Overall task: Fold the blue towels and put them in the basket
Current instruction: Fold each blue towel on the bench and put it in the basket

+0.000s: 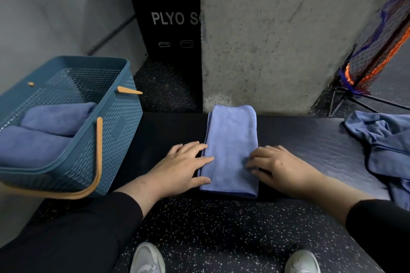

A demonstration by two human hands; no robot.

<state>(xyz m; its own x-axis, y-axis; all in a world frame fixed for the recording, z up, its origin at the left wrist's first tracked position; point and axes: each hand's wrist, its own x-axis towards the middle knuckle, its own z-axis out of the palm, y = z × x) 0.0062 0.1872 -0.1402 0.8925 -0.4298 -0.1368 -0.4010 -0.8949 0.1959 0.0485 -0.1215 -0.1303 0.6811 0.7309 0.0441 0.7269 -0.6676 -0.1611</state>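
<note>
Both hands lie flat, palms down, on either side of the folded towel (pixel 231 150). The left hand (pixel 184 164) has its fingers straight and spread, tips resting on the towel's left edge, thumb along its near corner; nothing is held, the grip is open. The right hand (pixel 279 167) mirrors it from the other side, fingers slightly bent, tips pressing the towel's right edge, its grip open too. Both forearms reach forward from black sleeves, wrists low over the tabletop (pixel 310 139).

The towel is a long narrow strip running away from the person, its far end hanging just past the tabletop's far edge.

At the left stands the basket (pixel 115 122), teal with tan handles, and inside it lie two folded towels (pixel 55 119) side by side. At the right edge of the tabletop sits a crumpled towel (pixel 383 139), well apart from the hands.

Below, two pale shoes (pixel 147 259) stand on the speckled floor (pixel 221 228). A concrete pillar (pixel 277 40) rises behind the tabletop.
</note>
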